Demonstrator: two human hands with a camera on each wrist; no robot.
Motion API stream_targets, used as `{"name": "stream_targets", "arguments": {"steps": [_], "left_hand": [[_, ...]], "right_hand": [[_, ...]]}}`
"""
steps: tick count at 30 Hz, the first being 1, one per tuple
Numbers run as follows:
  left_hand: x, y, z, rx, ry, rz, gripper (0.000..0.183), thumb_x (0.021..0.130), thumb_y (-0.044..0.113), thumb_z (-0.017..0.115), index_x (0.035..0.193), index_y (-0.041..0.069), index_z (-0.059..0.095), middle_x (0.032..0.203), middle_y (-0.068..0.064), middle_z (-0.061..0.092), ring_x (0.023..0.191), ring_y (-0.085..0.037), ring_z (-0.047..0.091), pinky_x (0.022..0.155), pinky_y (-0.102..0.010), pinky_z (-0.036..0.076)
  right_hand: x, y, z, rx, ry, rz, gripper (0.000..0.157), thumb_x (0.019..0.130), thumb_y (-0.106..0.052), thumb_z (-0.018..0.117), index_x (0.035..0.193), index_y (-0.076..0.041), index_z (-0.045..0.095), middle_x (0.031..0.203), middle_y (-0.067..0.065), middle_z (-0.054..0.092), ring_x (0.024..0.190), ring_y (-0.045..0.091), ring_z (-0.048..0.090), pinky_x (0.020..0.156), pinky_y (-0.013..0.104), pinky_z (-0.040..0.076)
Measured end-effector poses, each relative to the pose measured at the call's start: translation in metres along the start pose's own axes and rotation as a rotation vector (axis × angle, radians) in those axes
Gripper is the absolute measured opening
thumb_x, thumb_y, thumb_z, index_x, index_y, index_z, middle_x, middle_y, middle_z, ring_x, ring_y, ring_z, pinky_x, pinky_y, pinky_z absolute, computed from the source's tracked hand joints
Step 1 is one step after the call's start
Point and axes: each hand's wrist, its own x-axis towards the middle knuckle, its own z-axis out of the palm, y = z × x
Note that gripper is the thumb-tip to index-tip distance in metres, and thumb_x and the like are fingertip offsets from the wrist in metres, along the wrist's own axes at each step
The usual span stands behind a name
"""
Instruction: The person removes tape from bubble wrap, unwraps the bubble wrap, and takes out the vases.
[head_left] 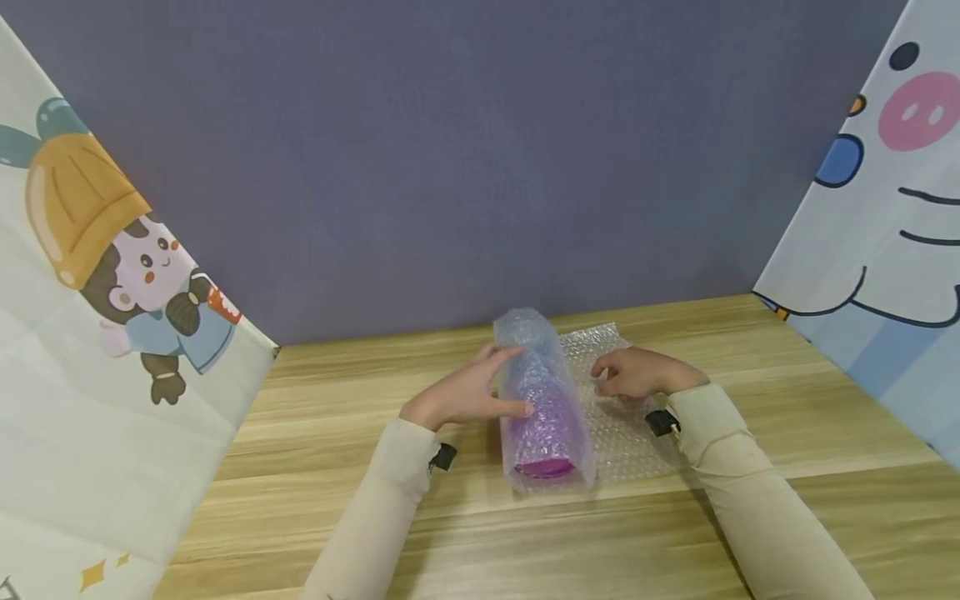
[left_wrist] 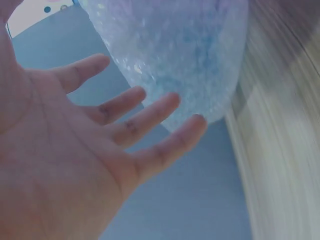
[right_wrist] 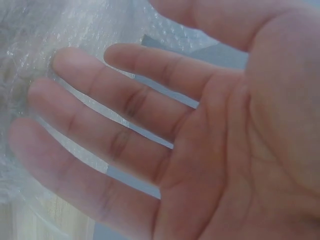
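A cylindrical thing [head_left: 546, 425], magenta at its near end and fading to blue at the far end, lies rolled in clear bubble wrap. The loose part of the bubble wrap [head_left: 626, 446] spreads flat to its right. My left hand [head_left: 471, 392] is at the roll's left side, thumb and fingers spread; the left wrist view shows the fingers of that hand [left_wrist: 65, 145] extended beside the wrapped roll [left_wrist: 175, 55]. Over the loose sheet is my right hand [head_left: 636, 372], its fingers [right_wrist: 95, 107] loosely extended near the bubble wrap [right_wrist: 90, 25] in the right wrist view, gripping nothing visible.
The wood-grain table [head_left: 337, 467] ends at a grey-blue panel [head_left: 420, 167] behind the roll. Cartoon-printed white sheets stand at the left [head_left: 75, 433] and right [head_left: 825, 242] sides.
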Motion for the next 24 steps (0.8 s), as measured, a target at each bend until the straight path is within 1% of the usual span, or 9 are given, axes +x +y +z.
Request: {"name": "stream_targets", "arguments": {"steps": [3,6,8,10,12,15,20,22,24], "left_hand": [[0.001,0.009,0.004,0.057,0.041,0.071,0.091,0.087,0.045,0.075,0.162,0.03,0.028,0.172,-0.011,0.014,0.153,-0.037,0.031,0.116,-0.064,0.038],[0.003,0.019,0.009,0.134,0.065,0.157,0.079,0.087,0.032,0.069,0.159,0.028,0.037,0.173,-0.006,0.014,0.157,-0.036,0.02,0.118,-0.065,0.034],[0.004,0.024,0.013,0.183,0.067,0.206,0.071,0.087,0.027,0.064,0.155,0.028,0.044,0.173,-0.003,0.015,0.159,-0.035,0.014,0.121,-0.066,0.029],[0.005,0.028,0.016,0.22,0.058,0.229,0.064,0.087,0.025,0.059,0.151,0.028,0.051,0.172,-0.001,0.021,0.16,-0.034,0.013,0.124,-0.064,0.024],[0.006,0.029,0.017,0.253,0.052,0.233,0.057,0.089,0.025,0.056,0.146,0.027,0.057,0.17,-0.002,0.029,0.16,-0.033,0.014,0.127,-0.063,0.016],[0.006,0.029,0.018,0.287,0.048,0.218,0.051,0.092,0.026,0.051,0.142,0.026,0.061,0.164,-0.004,0.041,0.159,-0.032,0.021,0.129,-0.06,0.014],[0.006,0.027,0.017,0.327,0.064,0.199,0.046,0.099,0.031,0.049,0.142,0.024,0.061,0.154,-0.003,0.052,0.15,-0.025,0.037,0.129,-0.053,0.021],[0.006,0.027,0.016,0.336,0.07,0.188,0.045,0.101,0.038,0.05,0.143,0.024,0.06,0.151,-0.001,0.053,0.147,-0.023,0.041,0.129,-0.051,0.023],[0.006,0.026,0.015,0.345,0.072,0.173,0.049,0.101,0.049,0.053,0.144,0.025,0.059,0.149,0.001,0.054,0.145,-0.023,0.043,0.127,-0.05,0.028]], "right_hand": [[0.001,0.0,0.0,-0.003,-0.001,0.01,0.046,0.099,-0.021,0.063,0.137,0.005,0.056,0.061,0.003,0.057,0.05,0.01,0.045,0.054,0.03,0.049],[0.002,0.0,0.0,-0.012,0.002,0.007,0.047,0.099,-0.022,0.063,0.137,0.005,0.056,0.065,0.006,0.061,0.051,0.011,0.048,0.055,0.032,0.052],[0.003,0.0,-0.001,-0.018,0.006,0.007,0.048,0.1,-0.023,0.062,0.138,0.005,0.056,0.07,0.007,0.065,0.054,0.012,0.052,0.056,0.034,0.055],[0.003,0.0,-0.001,-0.016,0.005,0.012,0.049,0.1,-0.024,0.062,0.139,0.006,0.055,0.072,0.008,0.066,0.056,0.013,0.054,0.057,0.034,0.055],[0.002,0.0,-0.002,-0.006,-0.002,0.017,0.05,0.1,-0.023,0.062,0.139,0.006,0.054,0.07,0.007,0.064,0.056,0.013,0.053,0.056,0.034,0.055],[0.002,0.001,-0.002,0.025,-0.013,0.032,0.05,0.1,-0.023,0.062,0.14,0.006,0.053,0.065,0.005,0.059,0.054,0.012,0.049,0.055,0.032,0.051],[0.003,0.003,-0.001,0.045,-0.01,0.025,0.05,0.1,-0.022,0.062,0.141,0.006,0.053,0.065,0.003,0.057,0.054,0.012,0.049,0.053,0.03,0.049],[0.003,0.003,-0.001,0.042,-0.007,0.021,0.05,0.1,-0.022,0.062,0.141,0.006,0.053,0.065,0.003,0.058,0.055,0.013,0.05,0.053,0.03,0.049],[0.002,0.002,-0.001,0.04,-0.006,0.02,0.05,0.1,-0.022,0.062,0.141,0.006,0.052,0.065,0.004,0.058,0.055,0.013,0.05,0.053,0.031,0.049]]}}
